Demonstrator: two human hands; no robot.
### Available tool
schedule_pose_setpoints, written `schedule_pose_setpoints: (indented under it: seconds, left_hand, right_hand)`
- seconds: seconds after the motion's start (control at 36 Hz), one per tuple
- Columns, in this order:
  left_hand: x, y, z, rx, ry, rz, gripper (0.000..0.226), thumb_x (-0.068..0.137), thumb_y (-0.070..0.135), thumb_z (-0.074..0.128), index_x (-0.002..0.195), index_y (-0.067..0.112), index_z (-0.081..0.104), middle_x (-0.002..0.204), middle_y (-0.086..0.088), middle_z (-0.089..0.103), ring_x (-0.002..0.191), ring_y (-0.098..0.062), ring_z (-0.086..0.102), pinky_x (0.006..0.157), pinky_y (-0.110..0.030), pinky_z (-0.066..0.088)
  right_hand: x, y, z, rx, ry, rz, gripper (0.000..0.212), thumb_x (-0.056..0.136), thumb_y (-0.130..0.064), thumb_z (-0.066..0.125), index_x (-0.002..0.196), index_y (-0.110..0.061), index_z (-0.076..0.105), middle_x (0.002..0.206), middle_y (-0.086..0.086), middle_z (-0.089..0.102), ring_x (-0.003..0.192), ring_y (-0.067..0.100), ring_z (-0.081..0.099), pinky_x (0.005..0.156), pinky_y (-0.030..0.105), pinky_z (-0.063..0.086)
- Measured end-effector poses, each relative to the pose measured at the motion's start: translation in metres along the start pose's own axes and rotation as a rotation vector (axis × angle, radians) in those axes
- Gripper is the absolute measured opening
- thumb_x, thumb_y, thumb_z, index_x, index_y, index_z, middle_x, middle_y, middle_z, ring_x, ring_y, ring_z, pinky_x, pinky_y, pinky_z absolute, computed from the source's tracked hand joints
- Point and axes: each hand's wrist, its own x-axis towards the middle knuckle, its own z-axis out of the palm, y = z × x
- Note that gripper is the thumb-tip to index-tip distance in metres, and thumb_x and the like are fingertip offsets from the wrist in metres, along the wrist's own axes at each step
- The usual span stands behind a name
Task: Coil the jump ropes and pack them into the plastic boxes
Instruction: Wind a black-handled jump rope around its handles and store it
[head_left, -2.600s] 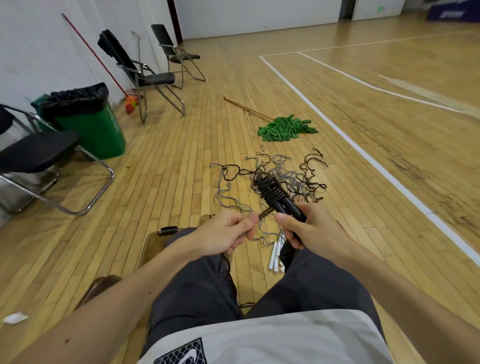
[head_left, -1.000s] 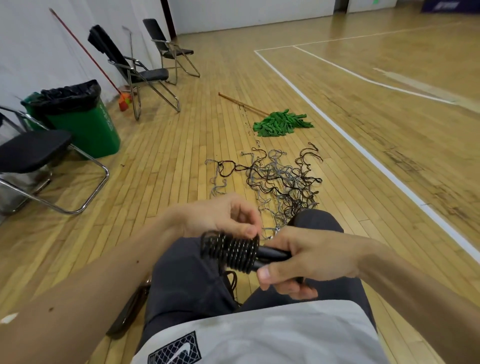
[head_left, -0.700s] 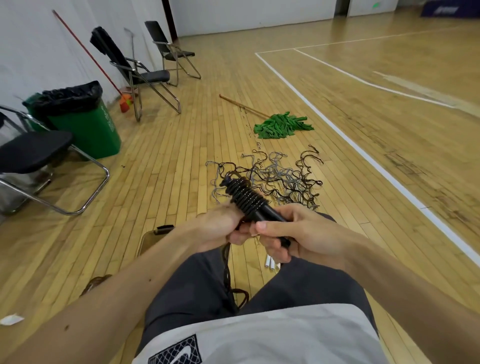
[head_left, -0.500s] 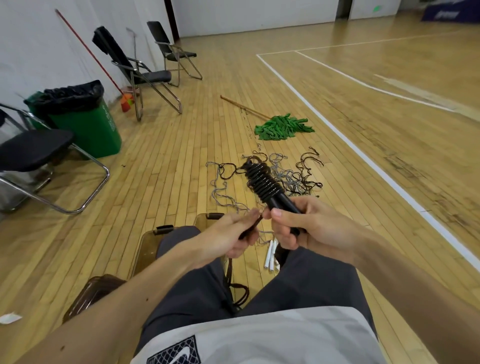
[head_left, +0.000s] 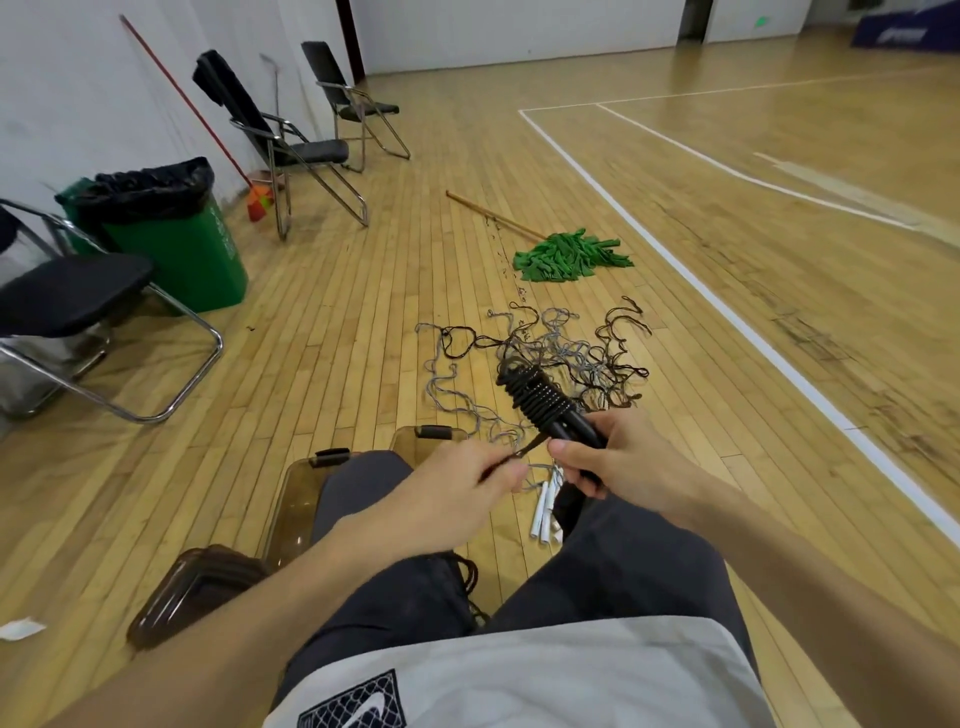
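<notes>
Above our lap, our right hand (head_left: 618, 462) grips the black jump rope (head_left: 540, 400), nearly all coiled round its handles, while the fingers (head_left: 506, 470) of our left hand (head_left: 452, 488) pinch its loose end, and the tangled ropes (head_left: 566, 348) at twelve o'clock and the plastic boxes (head_left: 293, 512) at nine o'clock look yet to be dealt with.

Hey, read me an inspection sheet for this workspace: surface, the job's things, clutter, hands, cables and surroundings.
Surface: wooden gym floor, crossed by a white court line.
Job's things: black jump rope wound round its handles; tangled ropes loose on the floor; white handles between the legs; brown plastic boxes beside the left leg.
Clutter: green mop lying flat; paper scrap.
Hands: right hand grips the rope's handles; left hand pinches its loose end.
Cables: nothing seen.
Surroundings: green bin, folding chairs, broom against the wall.
</notes>
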Motion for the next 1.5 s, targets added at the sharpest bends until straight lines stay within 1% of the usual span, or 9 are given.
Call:
schedule_pose_setpoints:
  seconds: [0.17, 0.36, 0.61, 0.67, 0.81, 0.97, 1.11, 1.25, 1.5]
  left_hand:
    - [-0.007, 0.018, 0.000, 0.777, 0.063, 0.149, 0.032, 0.108, 0.041, 0.028, 0.113, 0.019, 0.050, 0.101, -0.002, 0.064, 0.091, -0.024, 0.064, 0.074, -0.036, 0.051]
    - [-0.004, 0.035, -0.027, 0.810, -0.001, 0.253, 0.030, 0.108, 0.036, 0.034, 0.116, 0.015, 0.055, 0.092, 0.007, 0.046, 0.076, -0.010, 0.045, 0.072, -0.023, 0.043]
    - [0.008, 0.072, -0.057, 0.910, -0.218, 0.298, 0.019, 0.102, 0.030, 0.053, 0.106, 0.016, 0.065, 0.094, 0.002, 0.060, 0.088, -0.017, 0.058, 0.081, -0.038, 0.052]
    - [0.014, 0.075, -0.061, 0.837, -0.252, 0.328, 0.017, 0.098, 0.030, 0.061, 0.102, 0.016, 0.069, 0.081, 0.006, 0.059, 0.082, -0.014, 0.057, 0.080, -0.038, 0.050]
    - [0.025, 0.076, -0.069, 0.512, -0.316, 0.289, 0.016, 0.084, 0.030, 0.080, 0.094, 0.017, 0.078, 0.069, 0.020, 0.062, 0.070, 0.004, 0.059, 0.063, -0.011, 0.042]
    - [0.033, 0.076, -0.064, 0.233, -0.419, 0.256, 0.017, 0.072, 0.023, 0.089, 0.083, 0.018, 0.077, 0.075, 0.004, 0.075, 0.073, -0.010, 0.071, 0.073, -0.027, 0.057]
    - [0.037, 0.056, -0.065, -0.069, -0.451, 0.189, 0.018, 0.073, 0.013, 0.087, 0.086, 0.009, 0.076, 0.076, -0.011, 0.074, 0.069, -0.021, 0.066, 0.067, -0.037, 0.051]
    - [0.036, 0.032, -0.055, -0.523, -0.480, 0.174, 0.019, 0.070, 0.024, 0.081, 0.082, 0.010, 0.075, 0.067, 0.001, 0.069, 0.056, -0.007, 0.059, 0.052, -0.014, 0.044]
    - [0.038, 0.007, -0.030, -0.893, -0.347, 0.173, 0.022, 0.076, 0.044, 0.083, 0.081, 0.023, 0.079, 0.076, 0.004, 0.073, 0.066, -0.004, 0.066, 0.058, -0.017, 0.053]
  right_hand:
    - [0.003, 0.004, 0.005, -0.025, 0.026, 0.035, 0.020, 0.099, -0.017, 0.064, 0.082, -0.006, 0.061, 0.064, 0.003, 0.061, 0.053, 0.014, 0.052, 0.052, 0.024, 0.045]
    - [0.004, -0.005, 0.005, -0.050, -0.002, 0.060, 0.025, 0.100, -0.019, 0.064, 0.078, -0.008, 0.059, 0.059, 0.000, 0.058, 0.050, 0.012, 0.050, 0.052, 0.024, 0.044]
    - [-0.006, -0.015, 0.015, -0.180, -0.304, 0.204, 0.024, 0.101, -0.022, 0.061, 0.082, -0.007, 0.056, 0.062, 0.001, 0.060, 0.053, 0.013, 0.054, 0.052, 0.023, 0.048]
    - [-0.009, -0.019, 0.016, -0.209, -0.372, 0.209, 0.026, 0.101, -0.022, 0.062, 0.081, -0.007, 0.057, 0.062, 0.001, 0.060, 0.053, 0.014, 0.054, 0.052, 0.023, 0.047]
    - [-0.019, -0.036, 0.010, -0.261, -0.526, 0.217, 0.028, 0.100, -0.021, 0.063, 0.075, -0.010, 0.058, 0.059, -0.001, 0.059, 0.050, 0.012, 0.052, 0.052, 0.022, 0.044]
    - [-0.027, -0.051, 0.010, -0.422, -0.654, 0.177, 0.026, 0.100, -0.022, 0.063, 0.078, -0.009, 0.057, 0.061, 0.000, 0.057, 0.051, 0.013, 0.049, 0.051, 0.021, 0.043]
    - [-0.036, -0.054, 0.004, -0.323, -0.672, 0.117, 0.029, 0.100, -0.019, 0.062, 0.073, -0.011, 0.057, 0.060, 0.001, 0.055, 0.051, 0.016, 0.048, 0.050, 0.022, 0.041]
    - [-0.039, -0.054, 0.003, -0.222, -0.612, 0.003, 0.033, 0.100, -0.019, 0.063, 0.078, 0.004, 0.056, 0.067, 0.014, 0.056, 0.056, 0.018, 0.052, 0.051, 0.021, 0.044]
    - [-0.040, -0.044, 0.009, 0.129, -0.549, -0.006, 0.002, 0.099, -0.005, 0.061, 0.099, -0.006, 0.063, 0.074, 0.007, 0.056, 0.066, 0.017, 0.058, 0.061, 0.024, 0.052]
